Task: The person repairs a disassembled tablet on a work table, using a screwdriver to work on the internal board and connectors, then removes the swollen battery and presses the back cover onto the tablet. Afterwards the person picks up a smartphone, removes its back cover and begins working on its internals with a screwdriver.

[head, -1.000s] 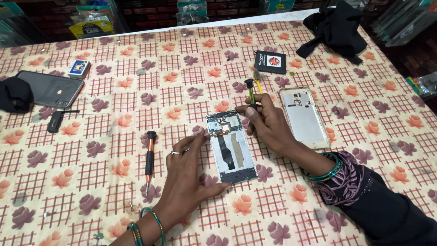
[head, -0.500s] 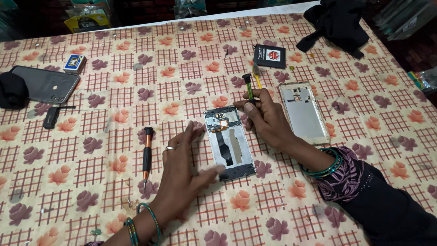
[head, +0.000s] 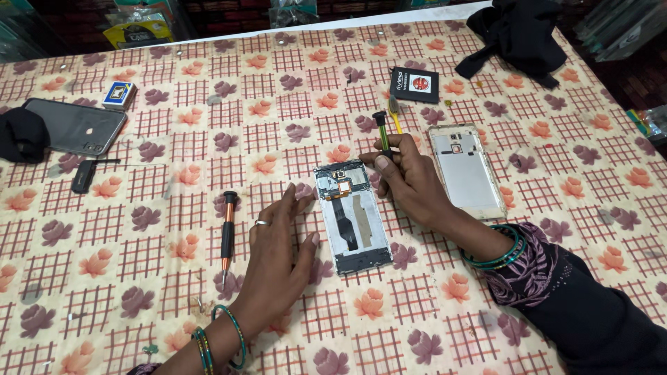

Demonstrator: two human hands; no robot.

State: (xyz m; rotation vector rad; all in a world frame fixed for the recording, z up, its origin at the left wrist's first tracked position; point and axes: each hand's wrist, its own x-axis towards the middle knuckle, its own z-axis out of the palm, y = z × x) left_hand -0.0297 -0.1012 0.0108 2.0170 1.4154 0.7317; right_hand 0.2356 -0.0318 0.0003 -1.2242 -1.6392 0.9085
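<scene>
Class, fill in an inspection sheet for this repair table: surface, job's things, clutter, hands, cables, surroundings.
Surface: floral checked tablecloth.
Job's things: opened phone body; green-handled screwdriver.
Clutter: silver back cover; orange-and-black screwdriver; grey phone; black battery; black cloth; small blue box.
Hands: left hand flat beside phone body; right hand grips green-handled screwdriver.
Cables: black flex ribbon inside phone body.
Surroundings: dim shelves, unclear.

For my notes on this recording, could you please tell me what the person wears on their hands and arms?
The left hand has a silver ring on one finger and thin green and gold bangles at the wrist. The right hand shows no ring; its wrist carries green bangles, above a dark sleeve with a purple patterned cuff.
</scene>
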